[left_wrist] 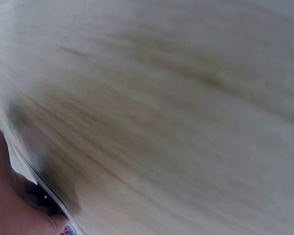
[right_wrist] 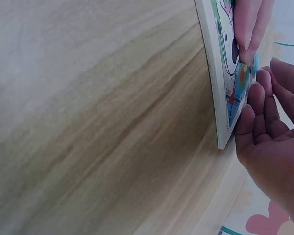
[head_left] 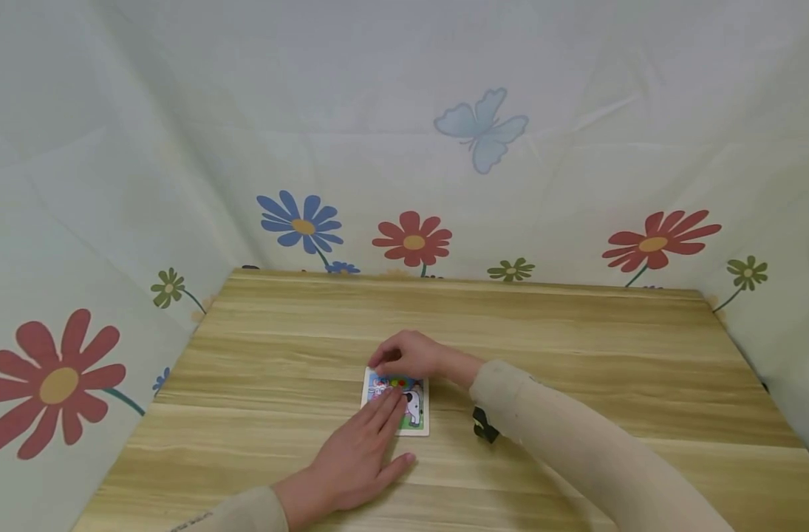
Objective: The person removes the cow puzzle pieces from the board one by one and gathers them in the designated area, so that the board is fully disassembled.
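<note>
A small square picture puzzle (head_left: 414,425) with a white border and a black-and-white cow lies on the wooden table, its middle partly covered. My left hand (head_left: 360,454) rests on it with fingers straight, fingertips on the picture and thumb out to the side. At the far edge is my right hand (head_left: 411,355), its fingers bent and its thumb and forefinger at the far left corner. The right wrist view shows these curled fingers (right_wrist: 257,110) against the puzzle's edge, close to a small blue bit (right_wrist: 255,66) standing up there. Whether that bit is a loose piece is unclear.
A small black object (head_left: 485,425) shows beside the right sleeve (head_left: 544,414). The wood-grain table (head_left: 278,325) reaches back to a pale cloth wall (head_left: 351,133) printed with flowers and a butterfly.
</note>
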The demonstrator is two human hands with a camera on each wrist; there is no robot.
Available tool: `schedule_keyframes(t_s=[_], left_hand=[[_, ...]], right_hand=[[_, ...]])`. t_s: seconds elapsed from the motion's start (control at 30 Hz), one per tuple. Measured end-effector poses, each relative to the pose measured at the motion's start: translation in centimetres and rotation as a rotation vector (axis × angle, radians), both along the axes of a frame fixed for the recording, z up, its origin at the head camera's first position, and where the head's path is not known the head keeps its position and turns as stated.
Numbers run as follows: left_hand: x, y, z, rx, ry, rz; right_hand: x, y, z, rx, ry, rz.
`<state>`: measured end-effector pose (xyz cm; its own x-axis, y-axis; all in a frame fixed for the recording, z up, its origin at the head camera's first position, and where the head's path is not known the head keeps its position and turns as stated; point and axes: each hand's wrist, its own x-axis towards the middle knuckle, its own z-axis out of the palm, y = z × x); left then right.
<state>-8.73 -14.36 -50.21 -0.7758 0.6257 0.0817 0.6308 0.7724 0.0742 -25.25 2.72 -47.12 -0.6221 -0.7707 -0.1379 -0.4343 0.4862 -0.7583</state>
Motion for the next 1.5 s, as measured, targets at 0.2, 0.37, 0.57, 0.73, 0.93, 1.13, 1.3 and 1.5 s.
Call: schedule_keyframes(t_s=[0.2,0.37,0.57,0.73,0.93,1.13,1.3,1.5], left_hand=[[-0.1,0.0,0.2,-0.016,-0.010,0.000],[-0.1,0.0,0.2,-0.031,-0.002,-0.002],[-0.1,0.0,0.2,-0.039,0.004,-0.006],[-0.1,0.1,0.2,-0.050,0.010,-0.006],[-0.2,0.1,0.2,-0.062,-0.001,-0.002],[-0.2,0.1,0.2,-0.055,0.005,-0.006],[-0.2,0.1,0.1,-0.038,0.026,-0.013],[-0.1,0.0,-0.1,-0.035,0.049,-0.016]], right_hand=[[0.2,-0.1,0.3,0.015,0.004,0.002],[0.2,-0.1,0.4,0.004,0.000,0.001],[0.1,-0.3,0.3,-0.009,-0.005,0.006],[0.2,-0.4,0.2,-0.014,0.018,0.010],[0.2,-0.6,-0.3,-0.050,-0.006,0.020],[0.3,-0.7,-0.3,-0.080,0.008,0.022],[0.3,-0.4,0.3,-0.097,0.007,0.003],[-0.1,0.3,0.9,-0.100,0.002,-0.027]])
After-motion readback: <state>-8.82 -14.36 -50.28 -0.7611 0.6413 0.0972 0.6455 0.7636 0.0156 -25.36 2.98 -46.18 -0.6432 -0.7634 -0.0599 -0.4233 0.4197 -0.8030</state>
